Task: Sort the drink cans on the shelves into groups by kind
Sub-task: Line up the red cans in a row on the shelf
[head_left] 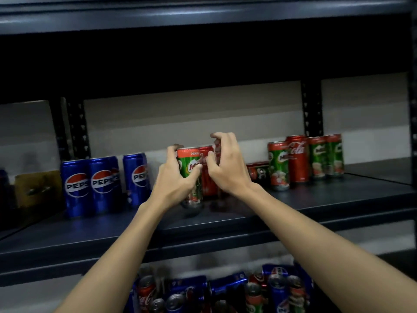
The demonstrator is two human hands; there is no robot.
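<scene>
Landmark: the green-and-red Milo drink can [189,163] standing upright at the middle of the dark metal shelf board [338,199]; all positions below refer to it.
Left hand: your left hand [174,177] is wrapped round the Milo can, thumb across its front label, fingers curled behind its left side.
Right hand: your right hand [225,168] grips the red Coca-Cola can [208,175] that stands touching the landmark's right side. Thumb lies on its front, fingers arch over its top. A further red can behind your fingers is too hidden to judge.
Left of landmark: three blue Pepsi cans [101,181] stand upright, two close together and one slightly apart, nearer the landmark. A fourth behind them is partly hidden.
Far left of landmark: a dull yellow box-like object [37,188], blurred; kind not determinable.
Right of landmark: one Milo can on its side [259,172] lies just past your right wrist. Beyond it stands a mixed cluster: an upright Milo can [278,166], a tall red Coca-Cola can [297,158], then two more Milo cans [326,155] side by side.
Below landmark: on the lower shelf, a jumbled heap of mixed cans [225,292], blue Pepsi, red Coca-Cola and others, several lying down.
Sorting status: Pepsi grouped at left; Milo and Coca-Cola remain mixed at centre and right.
</scene>
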